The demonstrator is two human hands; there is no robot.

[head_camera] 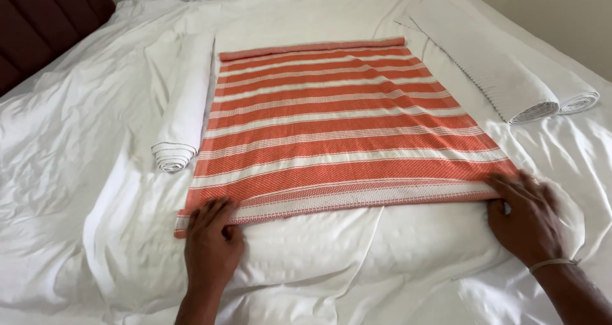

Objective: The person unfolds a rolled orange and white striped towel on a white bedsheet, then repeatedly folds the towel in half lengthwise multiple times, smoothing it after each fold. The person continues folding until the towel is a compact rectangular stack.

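The left hand [213,236] and the right hand [526,216] are closest to the camera, both lying flat with fingers spread, not clenched and not gripping anything. Each one presses on a near corner of the towel [338,127]: the left on the near left corner, the right on the near right corner, where it looks a little blurred.

The bed [76,172] is the biggest thing, covered with a wrinkled white sheet. The orange towel with white stripes lies spread flat in its middle, and its far edge is turned into a narrow roll [312,49]. To the right of it two white rolled towels [510,76] lie side by side, and to the left lies one smaller white roll [182,114], touching the towel's edge.

I judge that the step is smoothing and squaring the near edge. The next move probably needs both hands to grip the corners evenly, so the edge stays straight.
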